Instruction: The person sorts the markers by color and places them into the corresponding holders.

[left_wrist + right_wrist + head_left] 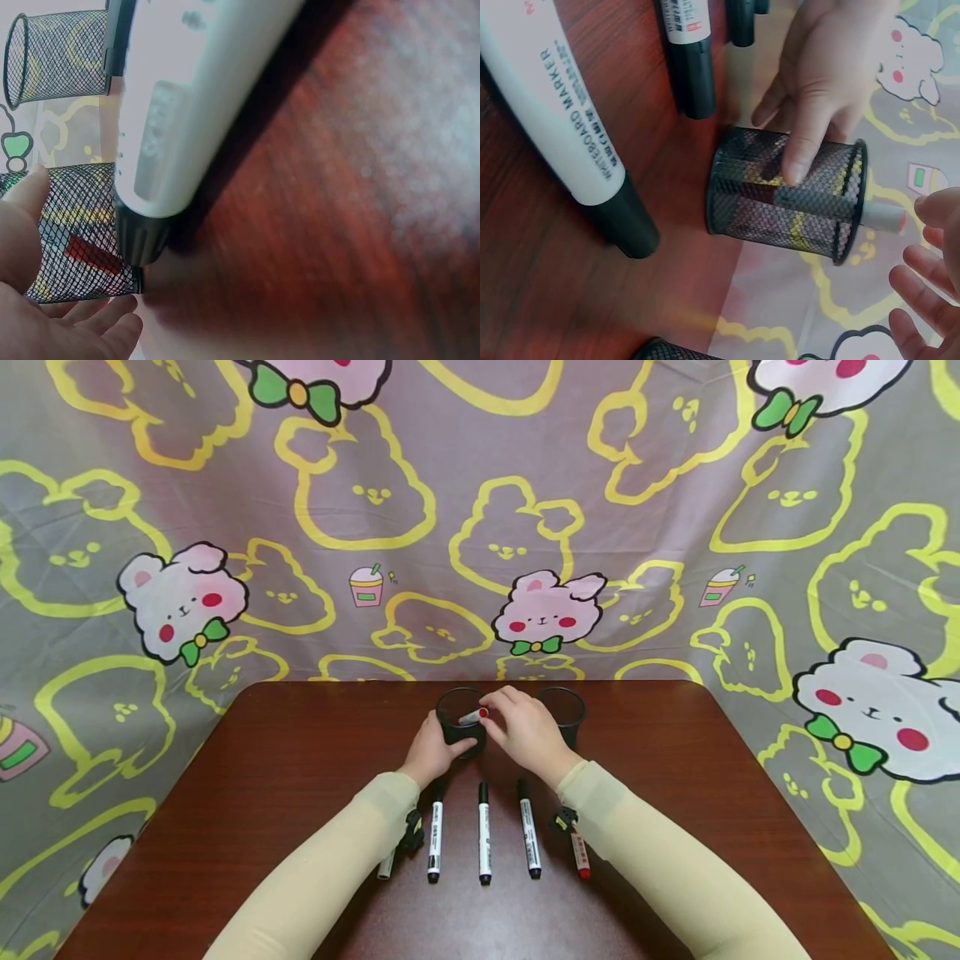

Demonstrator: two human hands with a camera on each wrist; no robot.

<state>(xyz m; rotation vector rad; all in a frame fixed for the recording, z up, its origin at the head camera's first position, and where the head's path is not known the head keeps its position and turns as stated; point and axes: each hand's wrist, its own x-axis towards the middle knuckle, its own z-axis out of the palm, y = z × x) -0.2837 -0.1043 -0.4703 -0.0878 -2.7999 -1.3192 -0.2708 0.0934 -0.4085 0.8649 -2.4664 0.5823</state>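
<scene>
My left hand (431, 750) grips a black mesh pen cup (461, 732) on the table, its thumb pressed along the mesh in the right wrist view. Inside this cup leans a whiteboard marker (885, 217), whose pale end with a red tip sticks out past the rim. Through the mesh, its red cap (93, 253) shows near the cup's bottom in the left wrist view. Over the rim, my right hand (527, 728) has its fingers spread loosely around the marker's end. A small gap shows between those fingers (913, 289) and the marker in the right wrist view.
Beside my right hand stands a second black mesh cup (572, 728). Several markers lie in a row nearer me: black-capped ones, such as the middle marker (484, 839), and a red one (581, 855) partly under my right wrist. A patterned cloth (420, 527) hangs behind the table.
</scene>
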